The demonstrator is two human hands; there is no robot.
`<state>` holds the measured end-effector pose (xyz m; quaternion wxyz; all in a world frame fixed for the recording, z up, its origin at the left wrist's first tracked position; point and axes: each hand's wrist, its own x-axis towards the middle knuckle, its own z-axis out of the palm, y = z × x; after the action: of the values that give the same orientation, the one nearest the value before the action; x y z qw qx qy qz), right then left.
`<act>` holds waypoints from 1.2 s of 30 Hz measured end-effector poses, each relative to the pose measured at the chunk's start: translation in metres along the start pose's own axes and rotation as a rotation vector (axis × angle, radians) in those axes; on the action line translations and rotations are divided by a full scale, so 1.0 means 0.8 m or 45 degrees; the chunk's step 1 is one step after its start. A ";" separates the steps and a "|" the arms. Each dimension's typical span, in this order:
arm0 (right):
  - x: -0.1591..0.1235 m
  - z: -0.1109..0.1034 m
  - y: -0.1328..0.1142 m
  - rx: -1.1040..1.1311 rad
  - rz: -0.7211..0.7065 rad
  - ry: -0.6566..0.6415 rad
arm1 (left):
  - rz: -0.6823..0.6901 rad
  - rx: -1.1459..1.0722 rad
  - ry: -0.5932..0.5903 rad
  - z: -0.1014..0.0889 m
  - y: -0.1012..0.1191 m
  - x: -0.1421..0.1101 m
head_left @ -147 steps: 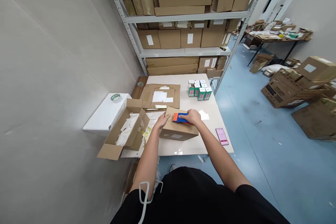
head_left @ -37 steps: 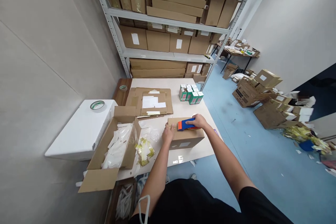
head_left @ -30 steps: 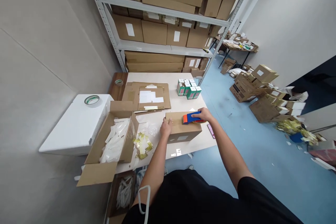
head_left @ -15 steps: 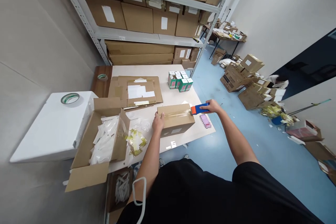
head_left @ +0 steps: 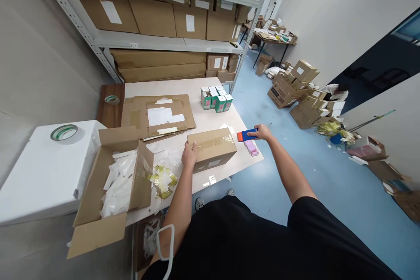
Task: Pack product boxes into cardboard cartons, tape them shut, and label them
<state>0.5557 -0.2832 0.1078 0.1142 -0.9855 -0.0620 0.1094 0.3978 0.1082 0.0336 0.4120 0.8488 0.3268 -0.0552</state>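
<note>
**Carton (head_left: 210,149) looks nearly sealed**

At left stands an open box (head_left: 142,186) of white packing (head_left: 120,183). Next, on the tabletop (head_left: 231,119), our left hand (head_left: 189,156) grasps the carton's left end. Clear tape (head_left: 215,141) spans its top; we judge that stretch done. Our right hand (head_left: 262,132) grips the blue tape dispenser (head_left: 246,135) just off the right end; whether a cut remains, we cannot tell.

in front of you, the pale table (head_left: 210,119) carries a taped carton (head_left: 213,148), with flattened cardboard (head_left: 138,116) farther back on your left; green-and-white boxes (head_left: 216,99) stand clustered toward the far right corner, a pink phone (head_left: 251,148) lies near the right edge, and yellowish plastic scraps (head_left: 162,182) lie between the carton and an open box (head_left: 141,183); beyond your table, a metal shelf (head_left: 167,43) bears a row of brown cartons (head_left: 154,15)
</note>
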 end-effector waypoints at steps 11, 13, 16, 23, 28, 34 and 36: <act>-0.042 0.057 -0.022 0.015 0.190 0.174 | -0.036 0.085 0.025 0.002 0.002 0.005; -0.049 0.058 -0.022 0.014 0.212 0.200 | -0.031 0.084 0.035 0.003 0.001 0.005; -0.058 0.057 -0.025 0.033 0.251 0.211 | 0.001 0.062 0.066 0.006 -0.001 0.003; -0.060 0.059 -0.038 0.042 0.306 0.188 | 0.061 0.058 0.119 0.006 0.000 0.002; -0.074 0.080 -0.012 -0.028 0.325 0.058 | 0.113 0.050 0.112 -0.012 -0.014 0.003; -0.105 0.151 0.015 0.372 0.536 0.100 | 0.085 0.076 0.076 -0.008 -0.011 0.005; -0.106 0.180 0.011 0.470 0.556 0.034 | 0.049 0.111 0.087 -0.001 -0.004 0.005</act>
<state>0.4414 -0.2736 -0.0137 0.2662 -0.9394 0.1744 0.1278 0.3988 0.1125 0.0302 0.3643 0.8734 0.3217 -0.0324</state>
